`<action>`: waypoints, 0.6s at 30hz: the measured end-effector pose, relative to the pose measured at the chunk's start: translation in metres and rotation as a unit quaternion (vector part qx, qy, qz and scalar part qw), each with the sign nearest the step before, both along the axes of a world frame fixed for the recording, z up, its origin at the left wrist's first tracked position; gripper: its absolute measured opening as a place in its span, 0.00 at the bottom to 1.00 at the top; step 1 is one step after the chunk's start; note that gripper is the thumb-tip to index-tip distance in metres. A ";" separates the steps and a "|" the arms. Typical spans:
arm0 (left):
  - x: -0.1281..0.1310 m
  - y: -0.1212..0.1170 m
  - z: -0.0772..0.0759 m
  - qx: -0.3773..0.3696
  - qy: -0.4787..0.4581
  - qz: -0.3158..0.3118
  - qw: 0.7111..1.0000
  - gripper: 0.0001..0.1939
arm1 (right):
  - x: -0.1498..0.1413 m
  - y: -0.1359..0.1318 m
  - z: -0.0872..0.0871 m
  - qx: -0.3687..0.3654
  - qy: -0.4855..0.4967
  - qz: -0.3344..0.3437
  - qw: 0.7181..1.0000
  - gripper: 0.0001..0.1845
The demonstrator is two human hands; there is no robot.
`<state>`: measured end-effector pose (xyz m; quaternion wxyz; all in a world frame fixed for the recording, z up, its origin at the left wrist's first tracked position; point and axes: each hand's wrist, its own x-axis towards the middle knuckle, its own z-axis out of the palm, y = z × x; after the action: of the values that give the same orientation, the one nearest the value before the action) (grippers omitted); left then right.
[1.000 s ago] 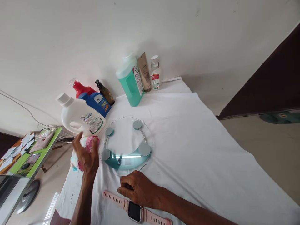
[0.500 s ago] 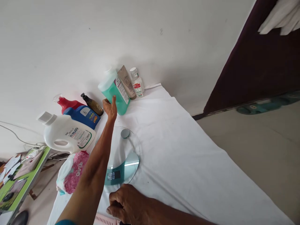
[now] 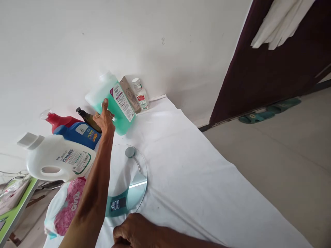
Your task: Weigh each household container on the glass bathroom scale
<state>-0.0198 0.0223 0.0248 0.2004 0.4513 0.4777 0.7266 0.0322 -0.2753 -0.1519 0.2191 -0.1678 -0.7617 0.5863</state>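
My left hand (image 3: 104, 120) reaches far across the white-covered table (image 3: 191, 172) and grips the big bottle of green liquid (image 3: 113, 103), which is tilted and lifted near the wall. My left forearm crosses over the round glass scale (image 3: 130, 179), whose display is lit. My right hand (image 3: 133, 234) rests at the table's near edge with its fingers curled under; what it holds, if anything, is hidden.
A brown tube (image 3: 129, 98) and a small clear bottle (image 3: 140, 97) stand by the wall. A dark bottle (image 3: 86, 117), a red-and-blue bottle (image 3: 72, 129), a white jug (image 3: 57, 158) and a pink packet (image 3: 67, 206) sit left. Sandals (image 3: 266, 110) lie by a dark door.
My left hand left the pink packet, stretched to the green bottle, closed on it and lifted it toward me. The view swung right; the pink watch dropped out of view.
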 end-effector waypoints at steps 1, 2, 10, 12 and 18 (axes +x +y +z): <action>-0.002 -0.008 0.006 0.018 0.007 -0.013 1.000 0.30 | 0.005 0.000 0.007 -0.008 0.001 -0.001 1.000 0.17; -0.005 -0.018 0.013 0.031 0.015 -0.026 0.999 0.31 | 0.009 0.000 0.014 -0.013 0.002 -0.002 1.000 0.16; -0.041 -0.147 0.040 0.025 0.001 -0.052 0.998 0.34 | 0.020 -0.002 0.043 -0.016 0.009 -0.035 0.999 0.17; -0.051 -0.180 0.032 0.007 -0.011 -0.039 0.999 0.33 | 0.019 -0.002 0.042 -0.011 0.017 -0.039 0.999 0.19; -0.076 -0.245 0.005 -0.026 -0.032 0.017 0.999 0.35 | 0.019 -0.001 0.040 0.002 0.024 -0.029 0.999 0.19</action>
<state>-0.0960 -0.2224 0.0301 0.2151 0.4145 0.4975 0.7310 0.0508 -0.2763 -0.1114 0.2547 -0.1750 -0.7522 0.5820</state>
